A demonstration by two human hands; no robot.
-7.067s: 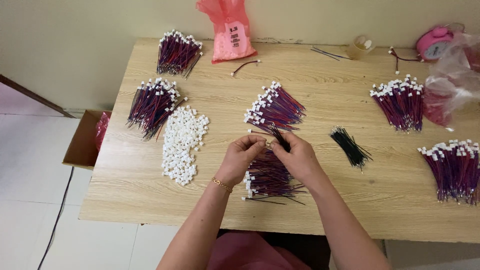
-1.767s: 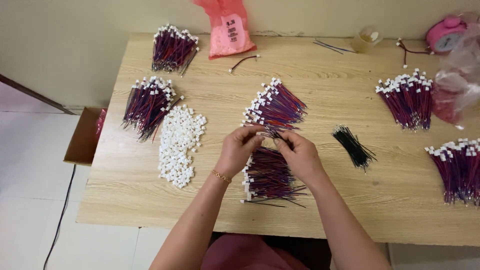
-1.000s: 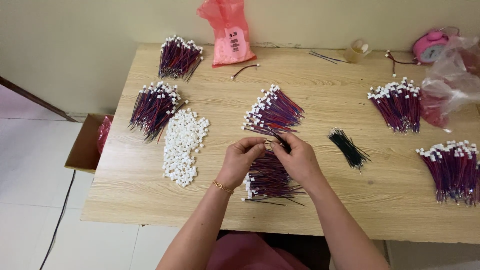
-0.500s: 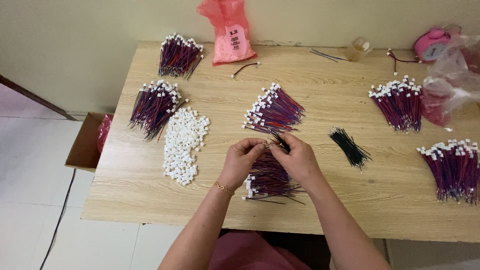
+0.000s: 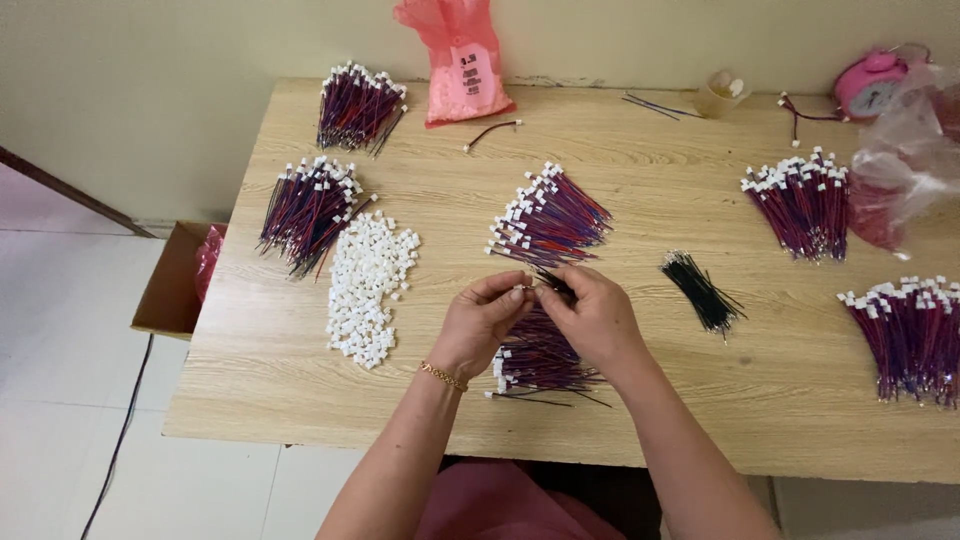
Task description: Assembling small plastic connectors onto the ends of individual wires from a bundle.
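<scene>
- Spreading across most of the view, a pale wooden worktop [image 5: 300, 340] stands against a cream wall, seen from above.
- An open cardboard box [image 5: 175, 285] sits on the tiled floor off the worktop's left edge.
- A pink plastic bag [image 5: 455, 60] leans at the back edge; a crumpled clear bag [image 5: 905, 165] lies at the far right.
- Bundles of red and dark wires with white plugs lie fanned about: two at the back left [image 5: 310, 210], one in the middle [image 5: 550, 220], two on the right [image 5: 800, 205].
- A heap of small white connectors [image 5: 370, 285] lies left of the hands.
- A small bunch of black wires [image 5: 700, 290] lies to the right of the hands.
- The left hand [image 5: 480, 325], with a thin gold bracelet at the wrist, and the right hand [image 5: 595, 320] meet at the middle, above another wire bundle [image 5: 540, 360] near the front edge.
- Both hands' fingers are pinched together, tips touching, on one small wire piece [image 5: 527, 288]; it is too small to make out more.
</scene>
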